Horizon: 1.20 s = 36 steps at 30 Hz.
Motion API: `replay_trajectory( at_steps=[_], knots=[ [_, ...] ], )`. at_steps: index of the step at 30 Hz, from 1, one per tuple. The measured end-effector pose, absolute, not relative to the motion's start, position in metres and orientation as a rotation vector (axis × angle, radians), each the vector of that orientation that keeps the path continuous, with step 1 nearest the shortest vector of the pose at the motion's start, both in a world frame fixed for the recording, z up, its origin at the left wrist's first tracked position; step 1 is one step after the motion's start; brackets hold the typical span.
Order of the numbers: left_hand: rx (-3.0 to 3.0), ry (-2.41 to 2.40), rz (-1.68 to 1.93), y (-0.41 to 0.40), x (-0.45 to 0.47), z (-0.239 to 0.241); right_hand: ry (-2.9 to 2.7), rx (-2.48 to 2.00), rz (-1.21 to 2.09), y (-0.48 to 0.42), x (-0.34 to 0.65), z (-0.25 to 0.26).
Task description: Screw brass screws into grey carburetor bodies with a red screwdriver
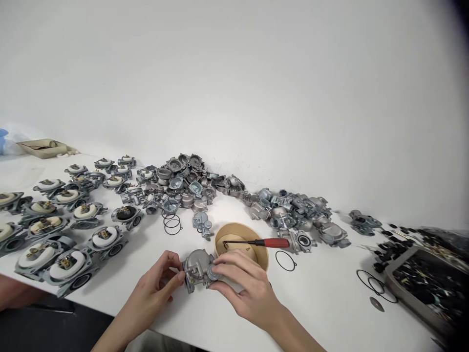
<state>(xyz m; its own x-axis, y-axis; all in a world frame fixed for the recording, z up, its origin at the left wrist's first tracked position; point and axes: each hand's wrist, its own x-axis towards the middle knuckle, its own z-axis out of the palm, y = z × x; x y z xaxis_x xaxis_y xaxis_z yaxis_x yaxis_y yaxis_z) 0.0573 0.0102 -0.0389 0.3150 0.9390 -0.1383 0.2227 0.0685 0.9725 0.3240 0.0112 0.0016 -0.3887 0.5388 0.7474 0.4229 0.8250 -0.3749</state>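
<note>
Between my two hands, low over the white table near its front edge, is a grey metal carburetor (198, 266) with its round bowl facing up. My left hand (161, 281) grips its left side with thumb and fingers. On the other side, the fingers of my right hand (242, 283) close around its round end. Just behind my right hand stands a tan round bowl (238, 228). Across the bowl lies a screwdriver with a red handle (276, 243), its dark shaft pointing left. A few small brass-coloured screws (248, 249) show inside the bowl.
On the left stand several open carburetor bodies (104, 238) with white floats. Float bowls (183, 181) are heaped at the back, and carburetors (293, 208) pile up behind right. Black rubber rings (286, 261) lie about. A grey tray (403, 264) of small parts sits far right.
</note>
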Motion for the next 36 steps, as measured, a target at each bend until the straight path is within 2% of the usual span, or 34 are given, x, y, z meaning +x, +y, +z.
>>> replay_trajectory(
  at_steps=[36],
  knots=[
    [1.395, 1.118, 0.78, 0.013, 0.0564, -0.0328, -2.043, -0.715, 0.142, 0.0122, 0.3239, 0.0032]
  ],
)
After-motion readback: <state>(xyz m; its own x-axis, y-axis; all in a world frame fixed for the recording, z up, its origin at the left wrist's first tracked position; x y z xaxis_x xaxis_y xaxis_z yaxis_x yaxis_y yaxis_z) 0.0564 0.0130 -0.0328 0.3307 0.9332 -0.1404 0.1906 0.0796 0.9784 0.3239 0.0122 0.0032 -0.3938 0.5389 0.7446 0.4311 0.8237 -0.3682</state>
